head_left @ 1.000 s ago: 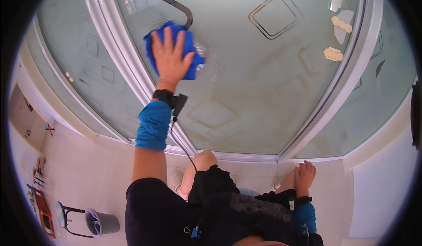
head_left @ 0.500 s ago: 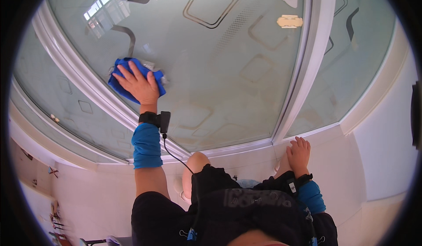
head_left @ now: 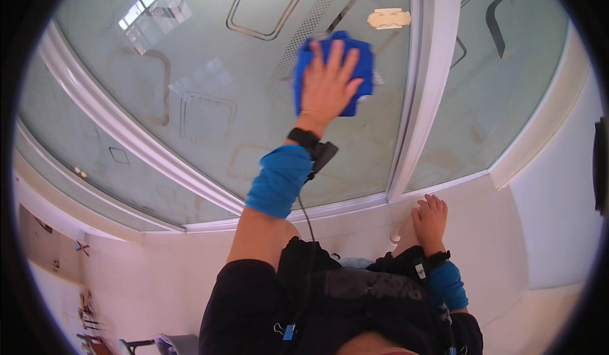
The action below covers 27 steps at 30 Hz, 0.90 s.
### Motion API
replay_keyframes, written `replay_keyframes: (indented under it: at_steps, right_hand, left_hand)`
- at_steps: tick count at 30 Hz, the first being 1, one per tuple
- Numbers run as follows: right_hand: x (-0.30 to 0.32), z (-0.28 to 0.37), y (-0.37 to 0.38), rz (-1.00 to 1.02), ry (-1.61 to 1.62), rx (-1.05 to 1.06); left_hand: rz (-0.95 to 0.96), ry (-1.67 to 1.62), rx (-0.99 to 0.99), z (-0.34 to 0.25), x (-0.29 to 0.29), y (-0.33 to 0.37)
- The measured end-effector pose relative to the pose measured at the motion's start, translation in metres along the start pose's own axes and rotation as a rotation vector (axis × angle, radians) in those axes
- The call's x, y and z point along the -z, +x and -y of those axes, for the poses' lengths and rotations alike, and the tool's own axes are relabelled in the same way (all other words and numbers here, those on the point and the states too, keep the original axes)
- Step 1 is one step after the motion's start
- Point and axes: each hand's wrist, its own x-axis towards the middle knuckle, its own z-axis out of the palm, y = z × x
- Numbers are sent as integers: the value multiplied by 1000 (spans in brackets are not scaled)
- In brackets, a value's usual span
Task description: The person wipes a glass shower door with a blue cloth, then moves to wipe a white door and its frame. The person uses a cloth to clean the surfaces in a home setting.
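Note:
With fingers spread, my left hand (head_left: 328,89) holds a blue cloth (head_left: 363,66) pressed flat against a frosted glass panel (head_left: 209,70). The cloth's edges stick out around the hand, slightly blurred. The glass carries rounded-square outlines and dotted bands. My right hand (head_left: 431,223) is open, its fingers extended, and rests on my bent right knee, away from the glass. It holds nothing. A cream, plate-like fitting (head_left: 389,18) is on the glass to the right of the cloth.
A white upright frame (head_left: 426,82) divides this panel from another glass panel (head_left: 491,95) on the right. A curved white frame bar (head_left: 127,127) runs along the left. Below lies the pale tiled floor (head_left: 158,279). A grey bin-like container (head_left: 177,344) stands at the lower left.
My left hand has swept the blue cloth to the right and upward across the glass. My right hand stays on the knee. The whole view has shifted slightly.

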Motion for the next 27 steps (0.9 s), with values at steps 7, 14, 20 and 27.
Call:
replay_keyframes:
  at_steps: [7,14,20,27]
  right_hand:
    - [4,-18,-19,36,13,-58]
    - [-1,-16,-21,29,29,53]
    - [3,-9,-19,43,-2,87]
    - [4,-1,-18,88,-28,112]
  left_hand:
    - [134,-24,-285,-86,-19,18]
    - [102,-116,-127,-29,-7,-59]
    - [59,29,145,80,35,-152]
    - [-173,282,477,186,56,-245]
